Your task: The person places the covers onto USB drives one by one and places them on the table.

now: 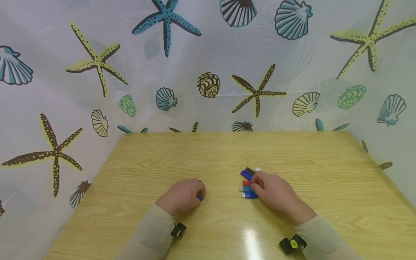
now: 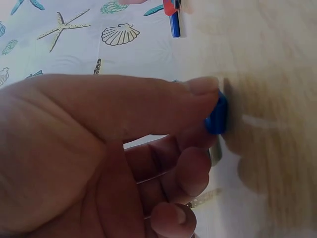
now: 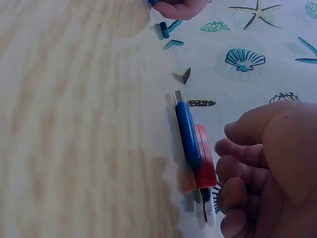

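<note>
My left hand (image 1: 182, 195) is low over the table left of centre. Its thumb and forefinger pinch a small blue cap (image 2: 217, 116), close to the wood. A small teal cap (image 3: 164, 29) stands just beyond that hand. My right hand (image 1: 275, 190) is over a cluster of USB sticks, thumb and fingers loosely bent with a gap between them. Its fingertips overlap the red USB stick (image 1: 246, 183) in the head view. Nearer lie a light blue USB stick (image 1: 247, 189) and a darker blue USB stick (image 1: 250, 195), metal plugs pointing left.
Behind the red stick lie a dark blue stick (image 1: 246, 175), a black stick (image 1: 250, 170) and a white one (image 1: 258, 169), partly hidden by the right hand. The wooden table (image 1: 156, 155) meets a patterned cloth (image 1: 195, 43) at the back and sides.
</note>
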### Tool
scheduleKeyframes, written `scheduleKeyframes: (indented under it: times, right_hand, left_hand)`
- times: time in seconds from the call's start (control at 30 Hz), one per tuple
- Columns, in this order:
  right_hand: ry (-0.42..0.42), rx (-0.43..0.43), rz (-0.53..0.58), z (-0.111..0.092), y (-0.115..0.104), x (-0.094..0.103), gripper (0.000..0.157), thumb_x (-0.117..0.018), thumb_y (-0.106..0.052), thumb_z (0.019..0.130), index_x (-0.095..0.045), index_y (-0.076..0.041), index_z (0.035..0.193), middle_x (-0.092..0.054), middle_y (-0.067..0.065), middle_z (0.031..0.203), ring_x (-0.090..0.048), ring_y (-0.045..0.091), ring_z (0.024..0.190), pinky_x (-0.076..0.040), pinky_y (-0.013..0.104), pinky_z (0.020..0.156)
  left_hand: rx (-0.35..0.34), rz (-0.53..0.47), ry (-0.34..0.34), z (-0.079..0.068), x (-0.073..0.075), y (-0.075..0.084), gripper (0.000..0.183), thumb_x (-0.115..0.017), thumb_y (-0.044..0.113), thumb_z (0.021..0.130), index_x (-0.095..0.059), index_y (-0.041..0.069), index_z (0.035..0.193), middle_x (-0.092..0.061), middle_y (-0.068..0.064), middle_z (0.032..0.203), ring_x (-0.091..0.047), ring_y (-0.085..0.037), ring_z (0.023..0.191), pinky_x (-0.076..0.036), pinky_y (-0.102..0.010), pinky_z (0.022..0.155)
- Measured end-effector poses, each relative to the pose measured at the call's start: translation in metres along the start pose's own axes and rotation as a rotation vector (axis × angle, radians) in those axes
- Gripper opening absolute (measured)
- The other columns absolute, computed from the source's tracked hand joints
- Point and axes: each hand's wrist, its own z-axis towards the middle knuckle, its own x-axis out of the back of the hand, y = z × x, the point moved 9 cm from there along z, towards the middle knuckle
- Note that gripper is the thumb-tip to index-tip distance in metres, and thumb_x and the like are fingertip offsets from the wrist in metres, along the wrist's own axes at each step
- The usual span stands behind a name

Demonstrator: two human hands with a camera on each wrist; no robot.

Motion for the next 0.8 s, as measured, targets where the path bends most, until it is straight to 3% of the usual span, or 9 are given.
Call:
scheduleKeyframes:
  times: [0.23, 0.8]
  right_hand:
    - [-0.012, 0.023, -0.002, -0.0002, -0.0026, -0.0018, 0.005, -0.064, -0.024, 0.098, -0.065, -0.020, 0.096, -0.053, -0.005, 0.069, -0.048, 0.014, 0.061, -0.038, 0.033, 0.056]
    - [-0.054, 0.084, -0.047, -0.0032, -0.0095, -0.0077, 0.009, -0.070, -0.025, 0.095, -0.062, -0.022, 0.092, -0.055, -0.010, 0.070, -0.048, 0.011, 0.059, -0.041, 0.032, 0.058]
  left_hand:
    - [0.009, -0.007, 0.006, 0.0007, -0.0014, -0.0005, 0.019, -0.069, 0.000, 0.085, -0.063, 0.017, 0.083, -0.057, 0.007, 0.081, -0.051, -0.014, 0.071, -0.045, -0.033, 0.065]
    - [0.022, 0.012, 0.015, 0.0010, -0.0031, -0.0045, 0.020, -0.072, 0.019, 0.090, -0.057, 0.020, 0.079, -0.055, 0.009, 0.071, -0.048, -0.009, 0.063, -0.042, -0.030, 0.061]
